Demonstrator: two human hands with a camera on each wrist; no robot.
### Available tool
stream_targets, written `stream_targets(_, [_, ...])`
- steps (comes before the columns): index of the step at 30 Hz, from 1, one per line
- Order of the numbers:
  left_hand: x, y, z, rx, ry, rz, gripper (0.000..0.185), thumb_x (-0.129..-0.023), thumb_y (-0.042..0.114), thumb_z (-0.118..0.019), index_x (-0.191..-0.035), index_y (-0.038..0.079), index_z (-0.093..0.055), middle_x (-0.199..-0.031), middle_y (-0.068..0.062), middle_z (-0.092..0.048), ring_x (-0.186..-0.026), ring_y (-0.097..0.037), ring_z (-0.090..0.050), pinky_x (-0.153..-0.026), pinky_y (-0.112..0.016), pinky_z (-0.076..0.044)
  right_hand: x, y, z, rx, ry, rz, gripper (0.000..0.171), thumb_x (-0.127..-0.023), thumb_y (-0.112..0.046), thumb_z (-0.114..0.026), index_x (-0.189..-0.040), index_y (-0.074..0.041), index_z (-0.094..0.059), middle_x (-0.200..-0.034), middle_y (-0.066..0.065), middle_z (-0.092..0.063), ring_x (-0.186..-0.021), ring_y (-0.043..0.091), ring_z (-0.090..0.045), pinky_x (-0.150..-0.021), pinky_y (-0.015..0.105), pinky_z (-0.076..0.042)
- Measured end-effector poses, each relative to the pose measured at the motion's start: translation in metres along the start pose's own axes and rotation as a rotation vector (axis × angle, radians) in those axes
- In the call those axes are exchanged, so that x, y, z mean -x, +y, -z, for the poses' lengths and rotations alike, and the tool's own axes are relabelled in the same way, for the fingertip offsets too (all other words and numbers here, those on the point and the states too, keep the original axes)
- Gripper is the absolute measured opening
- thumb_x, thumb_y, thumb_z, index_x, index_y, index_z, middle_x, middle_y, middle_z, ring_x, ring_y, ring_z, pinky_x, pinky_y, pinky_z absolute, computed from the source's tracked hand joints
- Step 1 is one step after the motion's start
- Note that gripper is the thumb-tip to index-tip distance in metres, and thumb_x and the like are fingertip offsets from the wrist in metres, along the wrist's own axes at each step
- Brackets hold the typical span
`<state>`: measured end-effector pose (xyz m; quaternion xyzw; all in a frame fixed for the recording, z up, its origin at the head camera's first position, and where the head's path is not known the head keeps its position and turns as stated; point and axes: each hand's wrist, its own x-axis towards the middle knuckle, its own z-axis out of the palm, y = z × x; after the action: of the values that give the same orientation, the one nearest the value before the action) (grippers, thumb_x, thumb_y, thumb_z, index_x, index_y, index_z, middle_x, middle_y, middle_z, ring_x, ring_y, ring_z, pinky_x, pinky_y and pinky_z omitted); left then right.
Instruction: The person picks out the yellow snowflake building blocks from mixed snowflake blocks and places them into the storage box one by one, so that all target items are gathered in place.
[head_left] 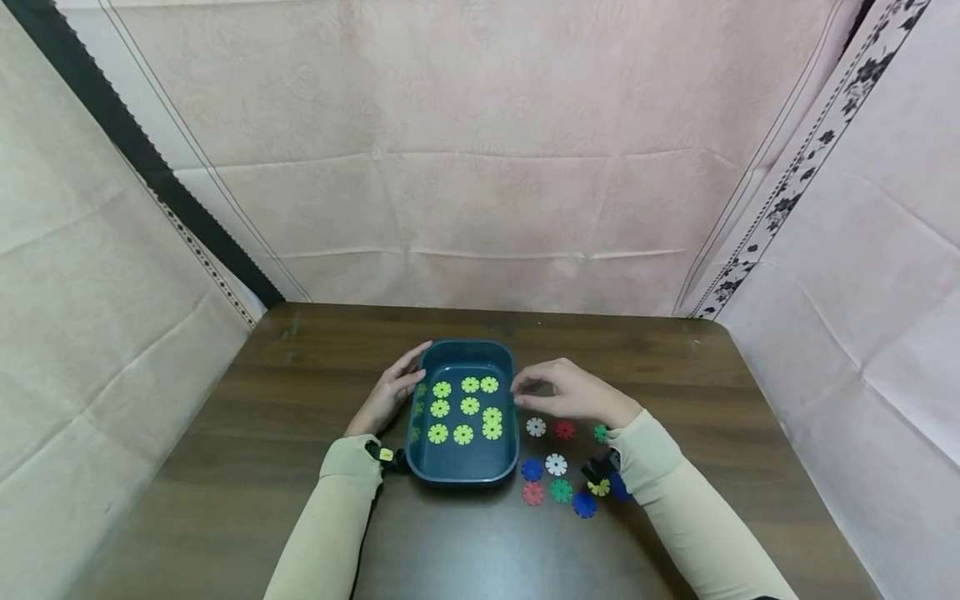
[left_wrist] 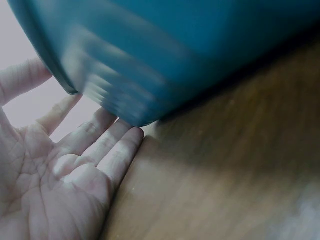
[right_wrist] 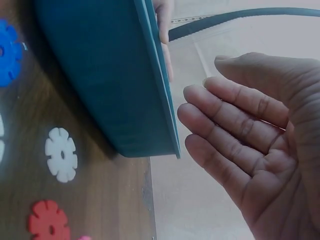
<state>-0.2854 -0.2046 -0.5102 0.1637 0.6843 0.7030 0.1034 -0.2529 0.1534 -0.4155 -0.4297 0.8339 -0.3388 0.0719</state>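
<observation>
A dark teal rectangular tray (head_left: 459,465) holds several yellow notched plastic discs (head_left: 462,435) on its floor, mostly in loose rows. My left hand (head_left: 390,393) is at its left side; in the left wrist view, straight fingers touch the outer wall low down, while the thumb reaches up by the rim. At the opposite side, close by the right rim, my right hand (head_left: 566,390) hovers with loosely bent fingers. The right wrist view shows its palm (right_wrist: 280,185) bare and nothing between thumb and fingers.
Right of the tray, loose notched discs lie on the brown wooden table (head_left: 247,500): white (head_left: 556,464), red (head_left: 565,429), blue (head_left: 584,504), green (head_left: 561,490), pink (head_left: 533,493) and one yellow (head_left: 598,487). Some lie under my right forearm. Pale cloth (head_left: 480,208) hangs behind the table and along both sides.
</observation>
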Motion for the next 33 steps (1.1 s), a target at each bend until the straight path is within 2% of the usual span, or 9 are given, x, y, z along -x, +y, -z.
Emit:
stream_targets(6, [-0.001, -0.002, 0.001, 0.009, 0.004, 0.004, 0.051, -0.106, 0.019, -0.052, -0.154, 0.03, -0.042, -0.16, 0.003, -0.033, -0.144, -0.026, -0.036, -0.115, -0.054, -0.03, 0.008, 0.002, 0.002, -0.027, 0.03, -0.006, 0.024, -0.098, -0.03, -0.069, -0.116, -0.015, -0.073, -0.109, -0.009, -0.072, -0.099, 0.005, -0.067, -0.088, 0.037, -0.056])
stream_targets(9, [-0.001, -0.001, 0.0, 0.01, 0.007, 0.008, 0.05, -0.106, 0.018, -0.052, -0.153, 0.031, -0.043, -0.16, 0.003, -0.034, -0.143, -0.026, -0.037, -0.114, -0.054, -0.03, 0.013, 0.004, 0.002, -0.05, 0.04, 0.0, 0.026, -0.097, -0.028, -0.069, -0.116, -0.01, -0.073, -0.108, -0.011, -0.072, -0.097, 0.006, -0.067, -0.089, 0.041, -0.056])
stream_targets(17, [0.0, -0.001, -0.001, 0.003, 0.007, 0.004, 0.051, -0.106, 0.017, -0.05, -0.155, 0.027, -0.041, -0.162, 0.005, -0.028, -0.148, -0.023, -0.028, -0.115, -0.054, -0.028, 0.028, 0.007, -0.002, -0.062, 0.085, 0.012, 0.017, -0.097, -0.023, -0.07, -0.113, -0.017, -0.073, -0.106, -0.009, -0.072, -0.096, 0.008, -0.068, -0.086, 0.046, -0.056])
stream_targets(24, [0.001, -0.002, -0.002, 0.004, 0.007, 0.003, 0.051, -0.106, 0.016, -0.051, -0.154, 0.029, -0.042, -0.161, 0.004, -0.032, -0.145, -0.025, -0.033, -0.115, -0.054, -0.03, 0.049, 0.007, -0.008, -0.072, 0.134, -0.03, 0.023, -0.094, -0.012, -0.072, -0.113, -0.024, -0.071, -0.107, -0.009, -0.072, -0.095, 0.008, -0.067, -0.086, 0.041, -0.057])
stream_targets(30, [0.0, 0.0, -0.002, -0.006, 0.015, 0.007, 0.051, -0.106, 0.017, -0.05, -0.155, 0.028, -0.042, -0.162, 0.006, -0.028, -0.149, -0.022, -0.025, -0.116, -0.054, -0.027, 0.068, 0.013, -0.013, -0.131, 0.178, -0.103, 0.014, -0.097, -0.021, -0.07, -0.11, -0.025, -0.072, -0.104, -0.002, -0.073, -0.09, 0.014, -0.066, -0.083, 0.038, -0.057])
stream_targets(33, [0.0, 0.0, -0.001, -0.011, 0.022, 0.012, 0.05, -0.106, 0.018, -0.051, -0.154, 0.029, -0.043, -0.162, 0.006, -0.03, -0.148, -0.023, -0.027, -0.116, -0.054, -0.027, 0.074, 0.018, -0.014, -0.139, 0.198, -0.121, 0.012, -0.098, -0.025, -0.069, -0.109, -0.023, -0.073, -0.102, -0.003, -0.073, -0.089, 0.014, -0.066, -0.082, 0.037, -0.057])
